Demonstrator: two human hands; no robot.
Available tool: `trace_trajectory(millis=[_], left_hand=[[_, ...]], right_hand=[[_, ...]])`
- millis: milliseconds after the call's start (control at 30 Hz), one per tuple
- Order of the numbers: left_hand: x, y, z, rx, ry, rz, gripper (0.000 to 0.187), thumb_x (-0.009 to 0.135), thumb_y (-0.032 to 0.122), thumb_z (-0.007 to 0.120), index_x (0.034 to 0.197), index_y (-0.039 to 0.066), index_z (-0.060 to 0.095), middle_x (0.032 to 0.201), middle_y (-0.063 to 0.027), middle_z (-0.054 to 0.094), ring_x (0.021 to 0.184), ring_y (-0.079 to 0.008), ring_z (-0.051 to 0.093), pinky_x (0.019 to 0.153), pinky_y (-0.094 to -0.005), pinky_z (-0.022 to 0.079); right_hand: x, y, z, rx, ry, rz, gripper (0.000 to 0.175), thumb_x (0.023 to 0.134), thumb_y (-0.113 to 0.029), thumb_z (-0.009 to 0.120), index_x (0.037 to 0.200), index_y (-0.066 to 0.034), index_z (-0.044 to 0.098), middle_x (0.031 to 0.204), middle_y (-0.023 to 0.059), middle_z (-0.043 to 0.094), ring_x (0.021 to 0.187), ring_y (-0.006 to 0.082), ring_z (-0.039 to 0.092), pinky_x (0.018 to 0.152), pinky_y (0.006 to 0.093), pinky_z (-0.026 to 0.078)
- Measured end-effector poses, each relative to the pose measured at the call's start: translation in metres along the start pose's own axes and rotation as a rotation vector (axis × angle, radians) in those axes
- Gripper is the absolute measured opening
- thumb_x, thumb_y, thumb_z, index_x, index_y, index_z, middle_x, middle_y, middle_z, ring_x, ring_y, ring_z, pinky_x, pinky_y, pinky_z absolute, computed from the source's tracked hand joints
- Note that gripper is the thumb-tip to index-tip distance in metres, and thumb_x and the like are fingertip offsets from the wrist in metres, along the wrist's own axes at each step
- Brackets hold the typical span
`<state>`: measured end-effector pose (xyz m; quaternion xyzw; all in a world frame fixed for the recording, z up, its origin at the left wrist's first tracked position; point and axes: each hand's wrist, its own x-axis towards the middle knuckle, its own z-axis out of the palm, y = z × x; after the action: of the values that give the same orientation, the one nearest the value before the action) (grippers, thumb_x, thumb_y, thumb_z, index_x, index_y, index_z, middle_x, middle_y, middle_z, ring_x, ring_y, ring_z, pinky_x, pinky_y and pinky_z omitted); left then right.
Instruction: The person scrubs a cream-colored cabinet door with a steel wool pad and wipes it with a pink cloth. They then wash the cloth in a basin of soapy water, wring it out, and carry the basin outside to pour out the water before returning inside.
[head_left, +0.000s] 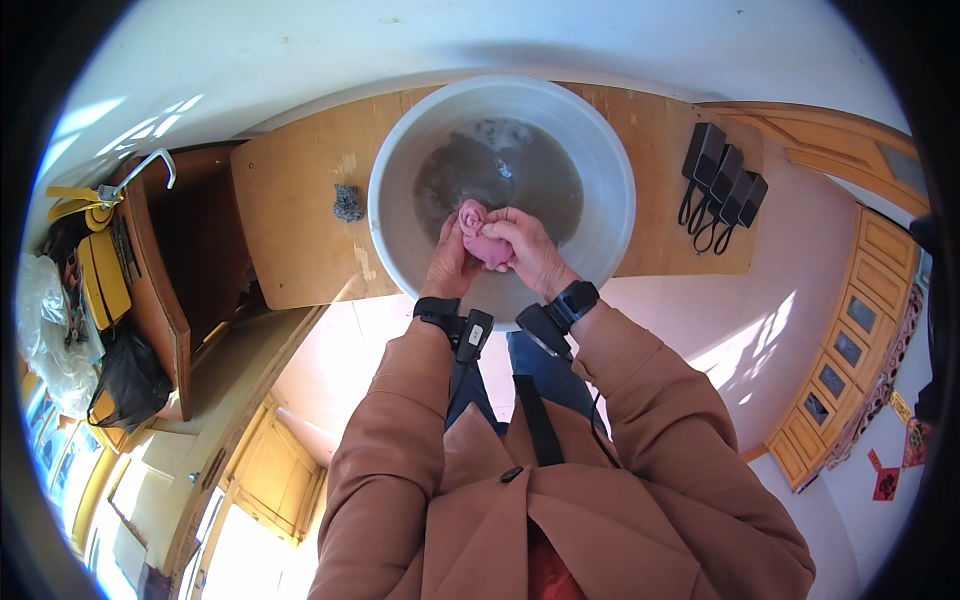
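Observation:
Bunched between my two hands is a wet-looking pink cloth (487, 244), held over the near side of a large pale basin (611, 217). My left hand (450, 259) grips its left side, the fingertips partly hidden behind it. On the right, my right hand (529, 244) pinches the folded cloth between thumb and fingers. Murky grey-brown water (502, 169) with some foam covers the basin's bottom, just beyond the cloth.
The basin stands on a wooden table (300, 217). A grey scouring pad (347, 203) lies left of it, several black boxes with straps (724, 176) at the right end. An open wooden cabinet (161, 285) with hanging bags stands far left; wooden cabinets (847, 337) line the right.

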<state>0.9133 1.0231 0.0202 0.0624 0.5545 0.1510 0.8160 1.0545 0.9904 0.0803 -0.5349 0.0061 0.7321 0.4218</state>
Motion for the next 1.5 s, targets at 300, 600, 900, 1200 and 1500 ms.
trace_trajectory(millis=[300, 600, 900, 1200, 1500], left_hand=[[-0.011, 0.023, 0.024, 0.289, 0.092, 0.261, 0.025, 0.092, 0.024, 0.051, 0.106, 0.004, 0.053, 0.092, -0.0042, 0.058, 0.083, -0.0125, 0.058, 0.068, -0.0246, 0.050], [-0.047, 0.035, 0.018, 0.690, 0.105, 0.494, 0.023, 0.086, 0.011, 0.058, 0.107, 0.003, 0.057, 0.094, -0.0063, 0.058, 0.078, -0.0133, 0.057, 0.067, -0.0270, 0.048], [-0.057, 0.107, -0.075, 1.038, 0.718, 0.868, 0.041, 0.080, 0.015, 0.064, 0.118, 0.009, 0.051, 0.111, -0.0111, 0.051, 0.085, -0.0201, 0.058, 0.075, -0.0329, 0.049], [0.015, 0.131, -0.136, 1.189, 0.737, 0.722, 0.030, 0.074, 0.017, 0.069, 0.100, 0.004, 0.061, 0.093, -0.0119, 0.061, 0.079, -0.0235, 0.061, 0.072, -0.0340, 0.048], [-0.061, 0.101, 0.002, 0.868, 0.291, 1.281, 0.028, 0.073, -0.001, 0.068, 0.099, 0.000, 0.056, 0.093, -0.0125, 0.056, 0.076, -0.0204, 0.059, 0.064, -0.0266, 0.051]], right_hand=[[0.024, 0.009, -0.014, -0.831, 0.472, -0.540, 0.014, 0.076, -0.005, 0.055, 0.090, -0.0029, 0.059, 0.073, 0.0125, 0.062, 0.066, 0.0226, 0.061, 0.066, 0.0295, 0.049], [0.075, 0.026, -0.103, -0.822, 0.587, -0.354, 0.025, 0.072, -0.007, 0.058, 0.098, -0.0045, 0.061, 0.086, 0.0128, 0.064, 0.084, 0.0253, 0.062, 0.080, 0.0314, 0.047], [0.070, 0.015, -0.067, -1.276, 0.679, -0.314, 0.067, 0.068, -0.024, 0.072, 0.126, -0.0051, 0.044, 0.111, 0.0218, 0.052, 0.106, 0.0352, 0.051, 0.093, 0.0367, 0.042], [0.080, 0.019, -0.082, -1.130, 0.657, -0.285, 0.030, 0.070, -0.017, 0.065, 0.098, -0.0066, 0.061, 0.094, 0.0188, 0.058, 0.088, 0.0357, 0.057, 0.082, 0.0402, 0.046], [0.075, 0.023, -0.089, -1.049, 0.535, -0.166, 0.033, 0.069, -0.014, 0.068, 0.097, 0.0004, 0.060, 0.085, 0.0172, 0.064, 0.080, 0.0284, 0.062, 0.074, 0.0345, 0.048]])
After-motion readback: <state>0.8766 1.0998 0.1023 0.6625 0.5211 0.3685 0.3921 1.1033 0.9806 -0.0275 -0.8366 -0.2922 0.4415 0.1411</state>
